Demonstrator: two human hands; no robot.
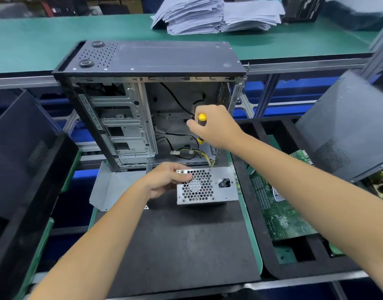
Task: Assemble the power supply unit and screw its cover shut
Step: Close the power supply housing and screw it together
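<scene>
While the power supply unit [208, 186] lies on the black mat [177, 241] just in front of the open computer case [147, 105], the person steadies it with the left hand [164, 180], whose fingers curl over its upper left edge beside the honeycomb fan grille [199, 186]. The right hand [216, 128] is raised above the unit and its grip is clamped round the yellow and black handle of a screwdriver [201, 128]; the shaft runs down toward the unit's top edge, though the tip is too thin to place with certainty. A bundle of yellow and black wires [204, 155] leads from the unit's back into the case.

A bent sheet-metal panel [112, 187] lies on the bench just left of the unit, partly behind the left forearm; whether it is the unit's cover or another part cannot be told. A green circuit board [281, 211] rests in the foam tray [260, 191] to the right, well apart from the work.

Judging by the poised driver and the bracing hand, the step in hand appears to be driving or seating a screw along the unit's upper edge. The next move probably calls for setting the tip squarely in the screw head and holding the shaft in line with the hole, while the left grip keeps the box from sliding or tipping on the mat under the downward pressure.
</scene>
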